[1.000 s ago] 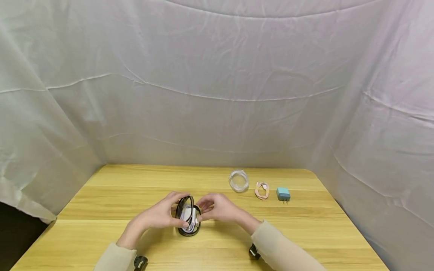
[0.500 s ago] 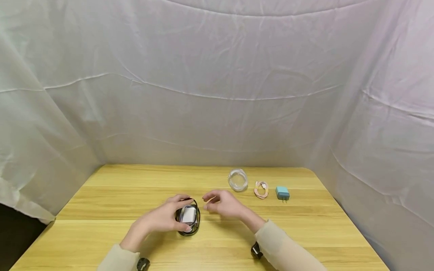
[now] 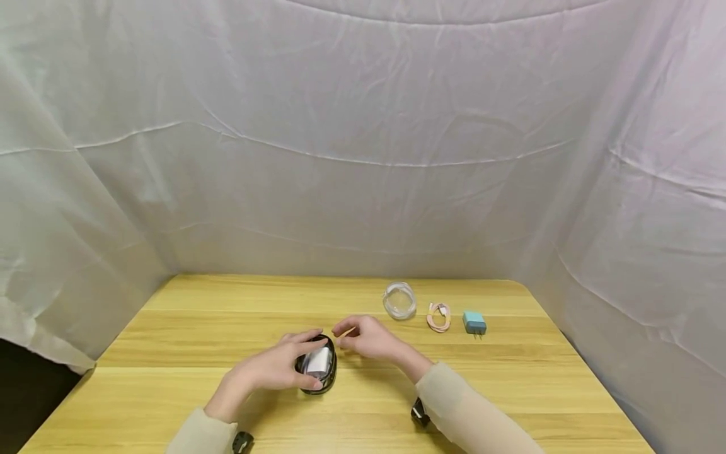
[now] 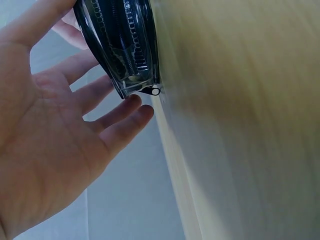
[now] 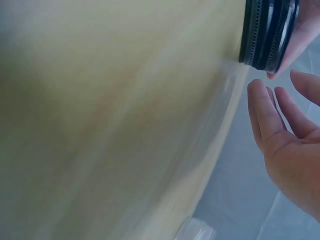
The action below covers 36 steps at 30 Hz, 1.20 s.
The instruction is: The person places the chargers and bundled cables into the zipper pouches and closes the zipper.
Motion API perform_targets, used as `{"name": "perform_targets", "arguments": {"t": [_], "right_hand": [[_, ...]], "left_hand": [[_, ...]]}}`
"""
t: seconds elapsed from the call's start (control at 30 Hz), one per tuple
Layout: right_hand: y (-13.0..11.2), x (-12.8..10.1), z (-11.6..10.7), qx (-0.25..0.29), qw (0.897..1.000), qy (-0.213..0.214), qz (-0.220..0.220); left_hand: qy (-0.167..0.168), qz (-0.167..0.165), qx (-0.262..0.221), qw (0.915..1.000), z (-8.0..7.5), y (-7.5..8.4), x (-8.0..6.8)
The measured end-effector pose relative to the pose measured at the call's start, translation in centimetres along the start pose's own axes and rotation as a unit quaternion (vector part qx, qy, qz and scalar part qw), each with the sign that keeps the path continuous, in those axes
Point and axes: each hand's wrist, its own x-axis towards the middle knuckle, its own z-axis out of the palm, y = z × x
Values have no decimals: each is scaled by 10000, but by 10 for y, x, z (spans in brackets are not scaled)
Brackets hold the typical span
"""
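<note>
While your left hand [image 3: 276,367] cups the small black oval zip pouch [image 3: 316,365], closing it is the step in hand.
Right hand [image 3: 368,338], fingers loose and apart at its 2 o'clock, holds nothing; next, pinch the zip pull [image 4: 150,91].

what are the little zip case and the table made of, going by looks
The zip case looks like clear glossy plastic, probably soft vinyl: white contents show through it, glare on its wall, black zipper teeth around the rim. The left hand holds it. The table seems to be pale wood or a wood-look laminate: long grain lines, smooth low sheen.
</note>
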Motion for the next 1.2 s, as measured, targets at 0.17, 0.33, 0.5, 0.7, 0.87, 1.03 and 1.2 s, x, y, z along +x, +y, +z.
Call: {"name": "perform_targets", "arguments": {"t": [0.17,0.33,0.5,0.7,0.87,1.03,1.2], "right_hand": [[0,9,6,-175,9997,-124,71],[0,15,9,-321,9992,-225,86],[-1,16,10,-305,9991,-277,120],[-1,15,10,-431,9987,-174,196],[-1,10,10,-340,9988,-8,355],[-2,2,9,-192,9986,110,475],[-4,-2,8,-192,9978,135,623]], "left_hand": [[-142,-25,-147,9998,0,1,-1],[-202,-54,-282,9994,-1,1,-1],[-174,29,-361,9992,-2,0,-2],[-115,197,-323,9992,-3,0,-2],[6,328,-220,9992,-4,-2,-2],[79,405,-150,9990,-5,-1,-3],[17,517,-6,9987,-8,1,-4]]}}
